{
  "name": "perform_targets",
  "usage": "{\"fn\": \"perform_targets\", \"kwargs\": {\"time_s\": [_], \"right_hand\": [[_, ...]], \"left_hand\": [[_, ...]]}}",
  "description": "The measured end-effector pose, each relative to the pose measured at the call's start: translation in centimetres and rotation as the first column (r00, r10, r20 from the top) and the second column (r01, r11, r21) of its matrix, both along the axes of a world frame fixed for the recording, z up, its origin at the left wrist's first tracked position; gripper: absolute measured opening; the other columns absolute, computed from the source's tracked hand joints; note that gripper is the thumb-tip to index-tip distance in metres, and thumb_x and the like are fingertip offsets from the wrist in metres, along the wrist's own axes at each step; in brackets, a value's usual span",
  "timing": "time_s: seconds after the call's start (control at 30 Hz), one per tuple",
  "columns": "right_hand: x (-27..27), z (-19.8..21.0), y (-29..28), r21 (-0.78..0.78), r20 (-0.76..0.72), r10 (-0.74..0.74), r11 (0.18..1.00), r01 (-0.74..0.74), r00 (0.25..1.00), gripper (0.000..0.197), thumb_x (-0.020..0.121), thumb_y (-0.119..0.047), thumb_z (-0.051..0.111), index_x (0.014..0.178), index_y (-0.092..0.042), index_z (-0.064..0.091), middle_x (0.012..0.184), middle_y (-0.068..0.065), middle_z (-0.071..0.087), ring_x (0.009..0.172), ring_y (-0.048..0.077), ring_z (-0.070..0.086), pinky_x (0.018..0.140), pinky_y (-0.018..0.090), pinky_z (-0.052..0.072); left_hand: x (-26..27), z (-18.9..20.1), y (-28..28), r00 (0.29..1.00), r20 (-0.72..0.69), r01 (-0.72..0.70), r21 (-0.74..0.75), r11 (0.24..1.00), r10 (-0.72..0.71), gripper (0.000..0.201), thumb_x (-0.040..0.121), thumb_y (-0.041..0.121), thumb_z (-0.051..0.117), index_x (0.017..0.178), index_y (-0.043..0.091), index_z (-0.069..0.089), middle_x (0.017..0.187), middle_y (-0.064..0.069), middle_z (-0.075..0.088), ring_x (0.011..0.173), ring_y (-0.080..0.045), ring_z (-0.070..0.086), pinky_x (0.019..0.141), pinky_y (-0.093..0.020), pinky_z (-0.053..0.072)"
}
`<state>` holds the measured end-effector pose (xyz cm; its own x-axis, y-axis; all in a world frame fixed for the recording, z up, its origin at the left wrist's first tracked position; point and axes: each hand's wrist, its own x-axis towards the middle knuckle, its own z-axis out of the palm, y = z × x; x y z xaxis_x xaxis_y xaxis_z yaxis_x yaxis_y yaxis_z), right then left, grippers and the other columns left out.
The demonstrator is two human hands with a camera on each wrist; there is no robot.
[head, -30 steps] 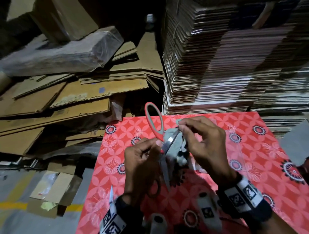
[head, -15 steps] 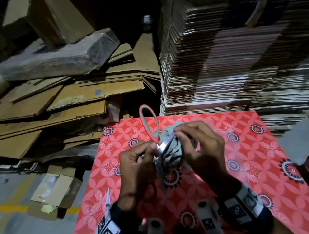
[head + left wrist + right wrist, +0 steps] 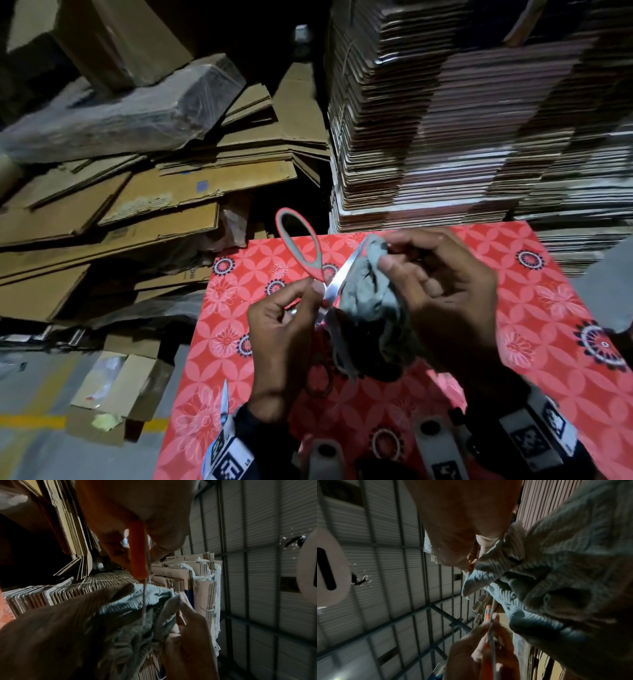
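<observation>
**Wiping a Parted Scissor Blade: Hazards of the Hold**

*Head view.* The red-and-grey-handled steel scissors (image 3: 317,265) are held above the red flower-patterned sheet (image 3: 548,325), blades parted and one handle loop raised. They are pinched near the pivot between the thumb and fingertips of the left hand (image 3: 284,342); the lower loop is largely hidden behind that hand. A crumpled grey ribbed cloth (image 3: 373,308) is bunched in the curled fingers of the right hand (image 3: 445,301) and pressed against the upper blade. With so light a pinch, the scissors could be twisted loose and dropped onto the sheet if the cloth drags.

*Left wrist view.* The blade (image 3: 144,601) is seen edge-on, sunk into the cloth (image 3: 123,607) beside the right hand's fingers (image 3: 186,605). Where only a thin layer is interposed, a fingertip could be cut by a stroke run along the edge.

*Right wrist view.* The cloth (image 3: 556,574) is gathered in the right hand (image 3: 462,520); the left hand (image 3: 467,655) is closed on the scissors (image 3: 490,635). A fold could be caught at the pivot, and the blades could be snapped shut on cloth or fingers.
</observation>
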<state>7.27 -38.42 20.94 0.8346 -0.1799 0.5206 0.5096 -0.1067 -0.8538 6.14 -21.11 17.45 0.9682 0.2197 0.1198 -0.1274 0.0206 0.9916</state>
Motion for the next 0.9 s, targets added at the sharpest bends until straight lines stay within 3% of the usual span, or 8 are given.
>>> {"fn": "perform_targets", "kwargs": {"time_s": [0.07,0.2,0.33,0.5,0.6,0.7,0.77,0.9], "right_hand": [[0.5,-0.5,0.8,-0.092,0.009,0.026,0.995,-0.025,1.0,0.024,0.088,0.001,0.078,0.102,-0.018,0.076,0.098,-0.001,0.067,0.081,0.011,0.069,0.07,0.016,0.052],[1.1,-1.6,1.1,-0.18,-0.038,0.001,0.984,-0.008,0.999,0.025,0.089,-0.006,0.08,0.112,-0.016,0.078,0.102,0.0,0.066,0.084,0.014,0.069,0.074,0.022,0.056],[1.2,-1.9,0.4,-0.166,-0.096,0.076,0.982,-0.091,0.992,0.03,0.087,-0.001,0.08,0.113,-0.017,0.079,0.104,-0.005,0.069,0.082,0.015,0.069,0.076,0.026,0.057],[0.9,-1.2,-1.1,-0.421,-0.081,0.27,0.863,-0.278,0.96,0.026,0.09,-0.008,0.081,0.115,-0.015,0.078,0.102,-0.012,0.075,0.088,0.009,0.072,0.078,0.025,0.057],[0.6,-1.0,-1.2,-0.525,-0.031,0.308,0.804,-0.277,0.951,0.03,0.093,-0.005,0.077,0.122,-0.009,0.073,0.105,-0.009,0.076,0.097,0.002,0.073,0.081,0.017,0.055],[0.2,-1.2,-0.9,-0.623,0.035,0.341,0.743,-0.246,0.94,0.027,0.096,0.0,0.066,0.122,-0.005,0.069,0.107,-0.002,0.074,0.097,0.011,0.072,0.081,0.023,0.055],[0.1,-1.3,-1.1,-0.667,-0.002,0.359,0.695,-0.269,0.933,0.027,0.096,-0.002,0.064,0.122,-0.01,0.068,0.105,-0.003,0.072,0.092,0.017,0.069,0.079,0.028,0.053],[0.8,-1.4,-2.3,-0.708,-0.119,0.386,0.613,-0.351,0.915,0.026,0.095,-0.004,0.068,0.115,-0.021,0.071,0.096,-0.011,0.072,0.085,0.009,0.067,0.073,0.028,0.053]], "left_hand": [[-0.1,0.3,0.0,0.997,0.034,0.065,-0.032,0.997,-0.064,0.038,0.082,0.042,0.07,0.075,0.005,0.074,0.065,-0.018,0.06,0.063,-0.02,0.051,0.06,-0.036,0.041],[0.1,0.7,0.1,0.973,0.073,0.224,-0.074,0.972,-0.219,0.029,0.092,0.025,0.072,0.085,-0.002,0.075,0.074,-0.015,0.065,0.072,-0.022,0.058,0.068,-0.041,0.047],[0.2,0.8,0.2,0.97,0.035,0.241,-0.058,0.969,-0.239,0.027,0.094,0.02,0.066,0.068,0.012,0.069,0.059,-0.002,0.053,0.055,-0.014,0.049,0.055,-0.024,0.042],[0.4,0.6,0.5,0.972,0.01,0.233,-0.09,0.968,-0.233,0.038,0.092,0.035,0.071,0.086,-0.003,0.072,0.069,-0.033,0.053,0.065,-0.022,0.047,0.059,-0.036,0.037],[0.7,0.8,0.6,0.981,-0.01,0.19,-0.149,0.971,-0.193,0.035,0.091,0.03,0.074,0.084,-0.003,0.071,0.073,-0.026,0.056,0.073,-0.023,0.05,0.068,-0.04,0.04],[1.5,0.8,0.9,0.99,-0.05,0.125,-0.167,0.978,-0.135,0.02,0.095,0.012,0.071,0.075,0.008,0.076,0.073,-0.009,0.064,0.073,-0.021,0.055,0.07,-0.039,0.044],[1.5,1.0,0.8,0.987,-0.054,0.14,-0.146,0.979,-0.15,0.02,0.093,0.016,0.073,0.079,0.004,0.075,0.076,-0.012,0.065,0.075,-0.023,0.057,0.073,-0.042,0.045],[1.1,0.5,0.9,0.994,-0.061,0.081,-0.158,0.984,-0.092,0.029,0.093,0.023,0.071,0.079,-0.002,0.072,0.076,-0.03,0.064,0.071,-0.025,0.056,0.068,-0.041,0.044]]}}
